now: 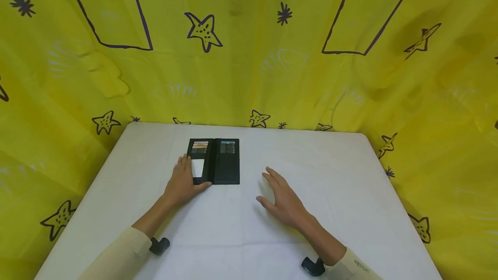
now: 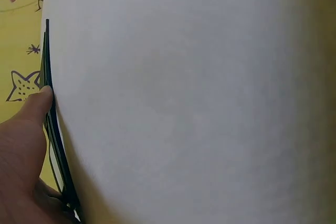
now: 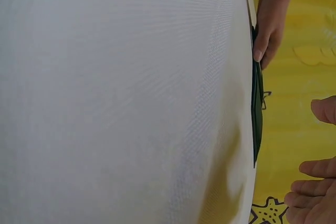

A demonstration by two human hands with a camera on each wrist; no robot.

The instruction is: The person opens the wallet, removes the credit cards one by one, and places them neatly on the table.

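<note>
A dark bifold wallet (image 1: 227, 168) lies spread wide on the white table, with cards (image 1: 200, 147) in its upper slots on both sides and a white card (image 1: 198, 167) lower on the left half. My left hand (image 1: 183, 182) holds the wallet at its lower left corner, fingers along the left side and thumb on the bottom edge near the fold. From the left wrist, the thumb (image 2: 44, 98) shows against the wallet's edge. To the right of the wallet, my right hand (image 1: 287, 200) hovers with fingers spread, holding nothing; its fingers (image 3: 310, 187) also appear in the right wrist view.
The white table (image 1: 330, 167) extends around the wallet and both hands. Behind it hangs a yellow curtain (image 1: 241, 81) with drawn stars and frames. A black wrist device (image 1: 159, 246) sits under the left sleeve, another black device (image 1: 313, 267) under the right.
</note>
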